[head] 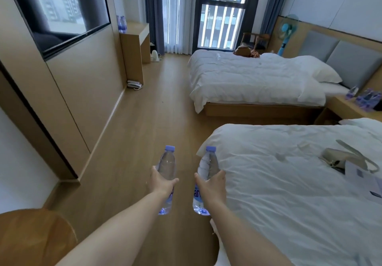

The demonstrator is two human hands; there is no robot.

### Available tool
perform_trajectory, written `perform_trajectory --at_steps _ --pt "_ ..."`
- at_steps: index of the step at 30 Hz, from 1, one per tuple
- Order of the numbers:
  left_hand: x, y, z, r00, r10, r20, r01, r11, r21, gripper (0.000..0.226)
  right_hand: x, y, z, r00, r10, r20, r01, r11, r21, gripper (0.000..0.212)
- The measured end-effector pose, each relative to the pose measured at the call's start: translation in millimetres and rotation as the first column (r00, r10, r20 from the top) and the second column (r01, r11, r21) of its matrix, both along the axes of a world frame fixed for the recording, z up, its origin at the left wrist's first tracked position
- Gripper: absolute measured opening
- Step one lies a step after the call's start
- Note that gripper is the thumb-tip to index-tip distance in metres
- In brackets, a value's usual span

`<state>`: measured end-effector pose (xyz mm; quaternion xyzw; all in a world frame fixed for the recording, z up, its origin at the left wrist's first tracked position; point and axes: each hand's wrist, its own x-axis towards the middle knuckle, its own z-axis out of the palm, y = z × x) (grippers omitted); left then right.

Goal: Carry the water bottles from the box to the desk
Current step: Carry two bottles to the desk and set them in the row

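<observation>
A hotel room with a wooden floor (148, 121) and two white beds, seen from between wall and bedside.

The person is holding out both arms over the floor: the left hand (163, 183) is wrapping its grip around the middle of a left water bottle (167, 162), and the right hand (211, 185) is wrapping its grip around a right water bottle (207, 166), both upright with purple caps. Far ahead, the tabletop (142, 31) by the curtains is carrying two more bottles (122, 24). Further bottles (368, 99) are standing on the nightstand (345, 108) between the beds.
</observation>
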<state>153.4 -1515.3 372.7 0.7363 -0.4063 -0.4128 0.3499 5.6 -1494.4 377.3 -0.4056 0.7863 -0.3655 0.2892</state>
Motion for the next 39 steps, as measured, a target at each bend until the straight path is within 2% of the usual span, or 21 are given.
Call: perform_trajectory --at_steps 7,16,20,30,39 --pt "-42.1 -156.5 -14.0 0.999 0.044 0.003 -0.044 0.999 0.003 0.07 -41.1 -172.7 -22.9 0.998 0.052 0.037 -0.053 0.998 0.027 0.069" --pt "-71.9 -344.0 16.6 0.99 0.142 -0.006 -0.142 0.99 0.008 0.074 -86.0 -380.3 10.7 0.972 0.164 0.166 -0.169 0.986 0.015 0.068" --pt "-67.2 -417.5 14.3 0.986 0.167 -0.017 -0.167 0.986 0.013 0.076 -91.8 -454.2 11.9 0.972 0.194 0.132 -0.196 0.981 0.001 0.063" --pt "-31.2 -632.5 -12.1 0.99 0.138 -0.009 -0.137 0.989 0.048 0.072 -45.6 -663.7 -1.1 0.974 0.209 0.089 -0.213 0.976 0.045 0.063" --pt "-3.7 -854.9 19.2 0.997 0.05 0.061 -0.05 0.999 0.01 0.072 -6.2 -860.6 6.1 0.975 0.22 0.013 -0.22 0.975 0.042 0.075"
